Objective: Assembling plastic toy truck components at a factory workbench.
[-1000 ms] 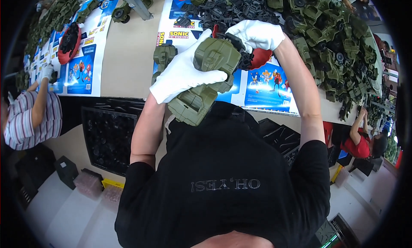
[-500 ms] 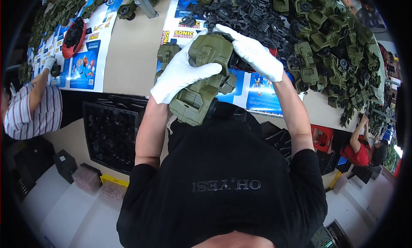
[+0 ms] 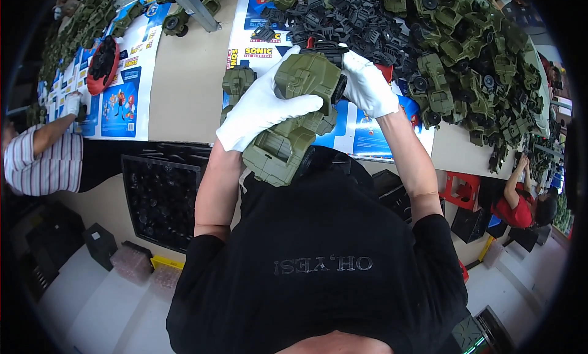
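Note:
An olive-green toy truck [image 3: 278, 149] with black wheels is held up in front of me, above the table's near edge. My left hand [image 3: 260, 109], in a white glove, wraps round it with the thumb across the body. At the truck's far end sits a black plastic part [image 3: 327, 49], with a bit of red beside it. My gloved right hand [image 3: 369, 87] is closed at that end, its fingertips against the black part near a front wheel. The right fingers are partly hidden. Another olive truck [image 3: 237, 81] stands left of my left hand.
Beyond my hands lies a heap of black plastic parts [image 3: 349, 20]. Olive toy trucks [image 3: 453, 54] are piled at the right. Printed sheets [image 3: 373, 136] cover parts of the table. A metal post [image 3: 193, 6] rises behind. A co-worker in a striped shirt [image 3: 52, 161] works at the left.
My right hand has drawn back from over the truck's far end, its fingers now more curled. The black part there has come into view. My left hand keeps its hold on the truck.

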Available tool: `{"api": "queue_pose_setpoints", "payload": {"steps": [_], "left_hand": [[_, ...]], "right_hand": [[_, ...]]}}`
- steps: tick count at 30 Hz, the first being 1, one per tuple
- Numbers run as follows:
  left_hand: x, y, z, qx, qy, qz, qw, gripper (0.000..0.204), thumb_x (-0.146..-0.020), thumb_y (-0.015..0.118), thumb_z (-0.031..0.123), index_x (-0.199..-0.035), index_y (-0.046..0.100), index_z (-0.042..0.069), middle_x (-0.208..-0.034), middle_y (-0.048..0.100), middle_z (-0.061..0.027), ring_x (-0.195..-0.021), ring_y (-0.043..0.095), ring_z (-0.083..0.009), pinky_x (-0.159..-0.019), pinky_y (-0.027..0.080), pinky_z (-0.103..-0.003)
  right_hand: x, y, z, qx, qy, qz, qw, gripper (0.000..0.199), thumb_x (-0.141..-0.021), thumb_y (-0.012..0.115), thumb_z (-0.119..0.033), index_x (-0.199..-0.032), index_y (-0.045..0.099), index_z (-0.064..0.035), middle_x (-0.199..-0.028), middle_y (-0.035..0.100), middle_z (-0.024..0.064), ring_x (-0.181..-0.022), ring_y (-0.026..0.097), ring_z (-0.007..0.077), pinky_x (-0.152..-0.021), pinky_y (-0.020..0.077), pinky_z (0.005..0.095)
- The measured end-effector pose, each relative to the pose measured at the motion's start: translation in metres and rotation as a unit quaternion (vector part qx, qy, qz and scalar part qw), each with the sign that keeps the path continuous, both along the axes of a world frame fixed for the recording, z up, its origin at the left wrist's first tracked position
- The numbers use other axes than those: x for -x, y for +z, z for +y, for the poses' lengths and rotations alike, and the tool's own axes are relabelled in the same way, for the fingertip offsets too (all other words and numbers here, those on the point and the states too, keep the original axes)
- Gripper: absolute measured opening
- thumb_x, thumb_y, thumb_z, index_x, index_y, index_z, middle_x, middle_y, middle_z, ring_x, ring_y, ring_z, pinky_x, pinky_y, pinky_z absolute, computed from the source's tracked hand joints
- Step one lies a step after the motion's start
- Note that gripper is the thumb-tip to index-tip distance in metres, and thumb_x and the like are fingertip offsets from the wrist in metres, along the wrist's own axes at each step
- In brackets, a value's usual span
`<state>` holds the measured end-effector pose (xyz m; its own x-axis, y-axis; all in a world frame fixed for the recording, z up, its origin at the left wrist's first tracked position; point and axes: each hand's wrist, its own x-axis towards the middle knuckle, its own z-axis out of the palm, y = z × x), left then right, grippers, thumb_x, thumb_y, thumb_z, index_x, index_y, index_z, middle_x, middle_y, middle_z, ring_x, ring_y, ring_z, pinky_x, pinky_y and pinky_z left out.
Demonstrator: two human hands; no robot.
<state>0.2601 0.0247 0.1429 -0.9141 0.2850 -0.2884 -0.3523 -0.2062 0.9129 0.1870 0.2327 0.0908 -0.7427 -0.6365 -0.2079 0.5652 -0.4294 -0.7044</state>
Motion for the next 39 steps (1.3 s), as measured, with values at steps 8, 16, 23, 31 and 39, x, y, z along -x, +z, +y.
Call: {"api": "queue_pose_setpoints", "payload": {"steps": [8, 16, 23, 31, 39], "left_hand": [[0.001, -0.014, -0.003, -0.014, 0.017, -0.01, 1.0, 0.083, -0.075, 0.082, 0.018, -0.143, 0.037, 0.001, -0.127, 0.057, -0.0083, -0.116, 0.053, -0.0155, -0.103, 0.039, -0.03], [0.006, -0.002, 0.0, -0.032, -0.013, -0.034, 0.999, 0.07, -0.076, 0.081, 0.015, -0.136, 0.047, 0.004, -0.122, 0.06, -0.0058, -0.111, 0.056, -0.0133, -0.098, 0.043, -0.029], [0.002, -0.02, 0.013, -0.048, 0.029, 0.01, 0.998, 0.077, -0.075, 0.081, 0.011, -0.141, 0.04, 0.004, -0.124, 0.058, -0.005, -0.112, 0.054, -0.0122, -0.098, 0.043, -0.029], [-0.007, -0.02, 0.029, -0.004, 0.048, 0.029, 0.998, 0.085, -0.073, 0.082, 0.013, -0.143, 0.035, 0.004, -0.126, 0.056, -0.0056, -0.117, 0.052, -0.0141, -0.1, 0.042, -0.03], [-0.003, -0.016, 0.026, -0.034, 0.026, -0.008, 0.999, 0.075, -0.077, 0.08, 0.017, -0.139, 0.04, 0.005, -0.125, 0.056, -0.0065, -0.115, 0.053, -0.0146, -0.1, 0.041, -0.031]], "right_hand": [[0.0, 0.001, -0.004, -0.033, 0.003, 0.057, 0.998, 0.042, -0.097, 0.054, -0.021, -0.132, 0.05, 0.002, -0.127, 0.057, 0.0091, -0.117, 0.053, 0.016, -0.102, 0.0431, 0.0321], [0.003, -0.001, 0.002, -0.12, -0.003, 0.141, 0.983, 0.051, -0.092, 0.061, -0.03, -0.133, 0.051, -0.0014, -0.129, 0.056, 0.0093, -0.119, 0.053, 0.0169, -0.102, 0.0431, 0.0342], [0.004, 0.02, 0.012, -0.228, 0.026, 0.294, 0.928, 0.056, -0.087, 0.067, -0.031, -0.133, 0.05, -0.004, -0.126, 0.058, 0.0129, -0.118, 0.054, 0.0237, -0.102, 0.0407, 0.0342], [-0.017, 0.015, 0.015, -0.345, -0.002, 0.479, 0.807, 0.096, -0.057, 0.086, -0.035, -0.138, 0.043, -0.0048, -0.13, 0.053, 0.0158, -0.122, 0.051, 0.0286, -0.103, 0.0397, 0.0364], [-0.015, 0.017, 0.013, -0.234, -0.022, 0.276, 0.932, 0.035, -0.099, 0.051, -0.022, -0.129, 0.056, -0.004, -0.122, 0.06, 0.0051, -0.114, 0.052, 0.0129, -0.101, 0.0391, 0.0277]]}}
